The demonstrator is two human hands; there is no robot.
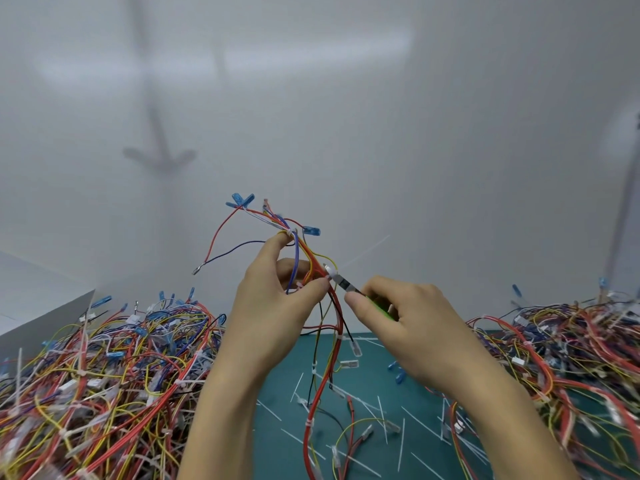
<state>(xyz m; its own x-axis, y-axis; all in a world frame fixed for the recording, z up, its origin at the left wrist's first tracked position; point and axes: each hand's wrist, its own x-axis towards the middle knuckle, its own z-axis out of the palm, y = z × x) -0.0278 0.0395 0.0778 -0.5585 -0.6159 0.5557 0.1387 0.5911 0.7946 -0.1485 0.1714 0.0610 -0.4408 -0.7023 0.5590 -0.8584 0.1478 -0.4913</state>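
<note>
Above the tabletop (284, 375), beside the harness pile (104, 375): left hand (277, 299) pinches a raised wire harness (339, 327). Right hand (408, 317) grips small cutters (346, 284), tip at the cable tie (330, 270). Step, seemingly: trimming the tie's tail. Next likely calls for a flush snip, sparing the wires.

L hand (277, 299) pinches wire harness (322, 327) above green mat (363, 441); R hand (405, 317) holds green-handled cutters (349, 287) at its cable tie (330, 270). Harness piles (104, 375) both sides.

Multicoloured wire harness (340, 323) held upright, green-handled cutter (343, 283) tip at its white cable tie (330, 270)
</note>
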